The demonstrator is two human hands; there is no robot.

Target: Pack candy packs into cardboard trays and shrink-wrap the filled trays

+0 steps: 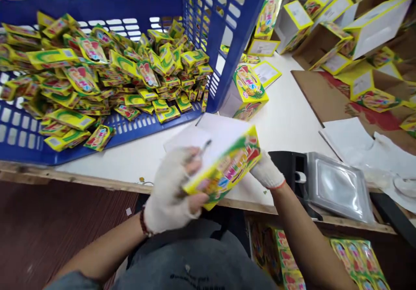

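Observation:
A yellow and green printed cardboard box (229,166) is held tilted in front of my body, between both hands. Its white side faces up. In a fingerless white glove, my left hand (170,190) grips the near left end, thumb on the printed face. A small dark, thin object (206,144) shows by its fingertips, too blurred to name. My right hand (264,171), also gloved, is closed on the box's right end, its fingers mostly hidden behind it. A blue plastic crate (143,132) on the left contains many small yellow-green packets (86,80).
Another printed box (248,91) stands beside the crate on the white table (282,108). Open boxes (328,43) are heaped at the back right on brown cardboard (312,95). A scale-like device (339,188) sits right of my right hand. Wrapped packs (357,259) lie below the table edge.

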